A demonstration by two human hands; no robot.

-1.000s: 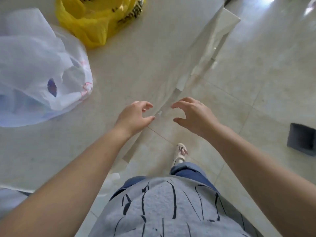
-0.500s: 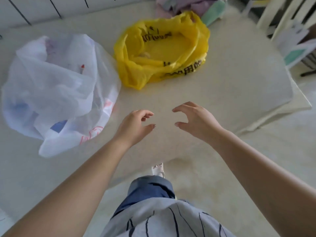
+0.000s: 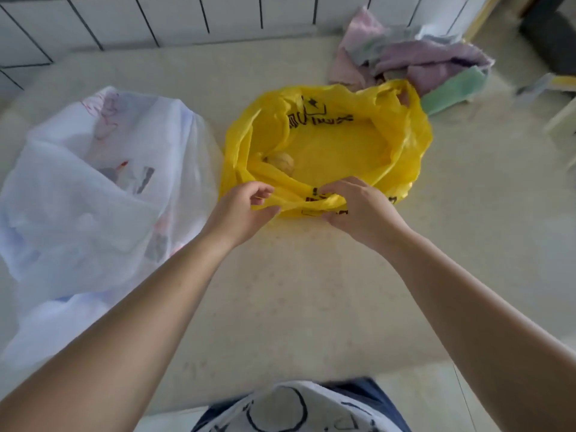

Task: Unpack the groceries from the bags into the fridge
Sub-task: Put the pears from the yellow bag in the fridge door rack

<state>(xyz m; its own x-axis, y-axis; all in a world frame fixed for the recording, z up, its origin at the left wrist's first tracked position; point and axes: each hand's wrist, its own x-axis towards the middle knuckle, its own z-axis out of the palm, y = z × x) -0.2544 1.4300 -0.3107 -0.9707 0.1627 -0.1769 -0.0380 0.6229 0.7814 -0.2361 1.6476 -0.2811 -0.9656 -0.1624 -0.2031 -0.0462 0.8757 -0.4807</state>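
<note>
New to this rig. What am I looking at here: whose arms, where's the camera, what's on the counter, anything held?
There is no machine: a person wears one camera on the head, looking down at their own bare arms. The left hand and right hand both pinch the near rim of an open yellow bag on a pale counter. Something small and pale lies inside; too blurred to name. A white plastic bag sits to the left, and crumpled cloths lie behind.

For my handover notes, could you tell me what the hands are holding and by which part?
Both the left hand and right hand pinch the yellow bag by its near rim.
</note>
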